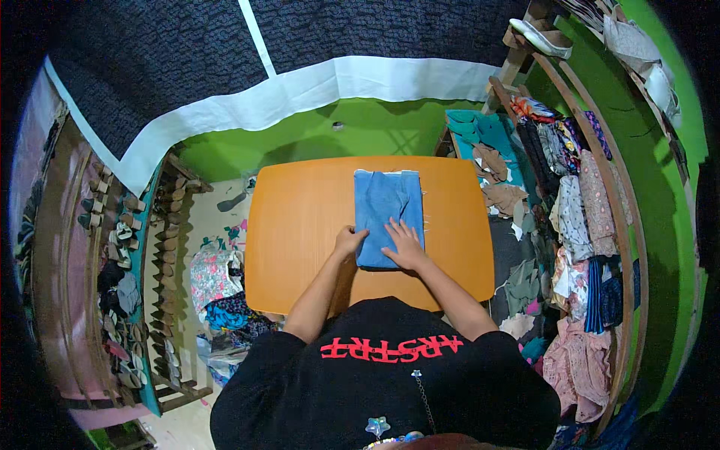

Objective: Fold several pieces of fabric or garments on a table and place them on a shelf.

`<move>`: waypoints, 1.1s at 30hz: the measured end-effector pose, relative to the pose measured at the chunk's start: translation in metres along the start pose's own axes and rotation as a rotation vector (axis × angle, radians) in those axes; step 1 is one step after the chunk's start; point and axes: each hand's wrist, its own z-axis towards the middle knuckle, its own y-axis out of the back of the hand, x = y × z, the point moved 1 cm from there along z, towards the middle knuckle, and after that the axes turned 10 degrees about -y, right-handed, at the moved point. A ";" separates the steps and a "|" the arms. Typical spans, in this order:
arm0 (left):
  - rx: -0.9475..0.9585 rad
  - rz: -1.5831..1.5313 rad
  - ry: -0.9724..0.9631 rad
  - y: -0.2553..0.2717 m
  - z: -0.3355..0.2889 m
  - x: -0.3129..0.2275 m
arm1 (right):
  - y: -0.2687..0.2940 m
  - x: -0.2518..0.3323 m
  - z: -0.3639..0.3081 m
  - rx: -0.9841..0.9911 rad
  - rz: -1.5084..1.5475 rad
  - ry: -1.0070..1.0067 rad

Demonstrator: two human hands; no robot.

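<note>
A folded piece of blue denim cloth (381, 202) lies on the orange-brown table (300, 217), its long sides running away from me. Its far edge is pale and frayed, and a few loose threads hang along the right side. My right hand (406, 246) rests flat on the near right part of the cloth with its fingers spread. At the near left edge, my left hand (350, 241) is closed on the cloth, the thumb on top and the other fingers curled, partly hidden. Creases run across the upper right of the fabric.
Wooden racks with shoe forms and shoes (166, 281) stand on the left. Piled clothes (217, 277) lie on the floor beside the table. On the right are fabric scraps (504, 199) and a wooden rack with folded garments (576, 217). A dark curtain (375, 37) hangs beyond the table.
</note>
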 end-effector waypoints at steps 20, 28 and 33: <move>0.607 0.669 -1.215 0.037 0.008 -0.060 | 0.060 -0.059 0.013 -0.002 -0.293 0.320; 0.442 0.209 -0.992 0.051 -0.016 -0.077 | 0.067 -0.054 0.014 0.108 -0.248 0.400; 0.540 0.165 -0.983 0.064 -0.024 -0.067 | 0.046 -0.038 0.014 -0.051 0.090 0.448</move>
